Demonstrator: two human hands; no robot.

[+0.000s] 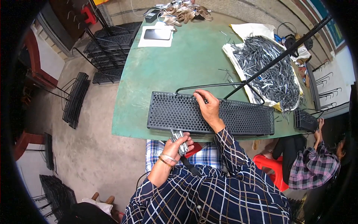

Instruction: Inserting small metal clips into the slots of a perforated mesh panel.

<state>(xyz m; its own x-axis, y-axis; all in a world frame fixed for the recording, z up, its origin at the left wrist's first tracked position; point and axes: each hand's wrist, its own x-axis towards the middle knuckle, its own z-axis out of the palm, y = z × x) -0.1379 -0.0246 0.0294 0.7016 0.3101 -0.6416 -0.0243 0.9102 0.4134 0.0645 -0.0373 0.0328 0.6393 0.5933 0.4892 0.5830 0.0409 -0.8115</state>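
Observation:
A long black perforated panel (pixel 179 112), its face full of round holes, lies along the near edge of the green table. From its far side rises a bent black wire frame with a long black rod (pixel 289 50) slanting to the upper right. My right hand (pixel 209 108) rests over the panel, thumb and fingers pinched together at its far edge; whatever they pinch is too small to make out. Just below the panel's near edge, my left hand (pixel 175 148) is closed around a bundle of thin grey metal sticks (pixel 180 143).
A white sack (pixel 233 61) heaped with grey metal sticks (pixel 264 67) lies at the right. A phone (pixel 157 34) sits on white paper, near work gloves (pixel 186 14). Black racks (pixel 108 48) are stacked on the left floor. Another person's hands (pixel 319 128) hold a similar panel at far right.

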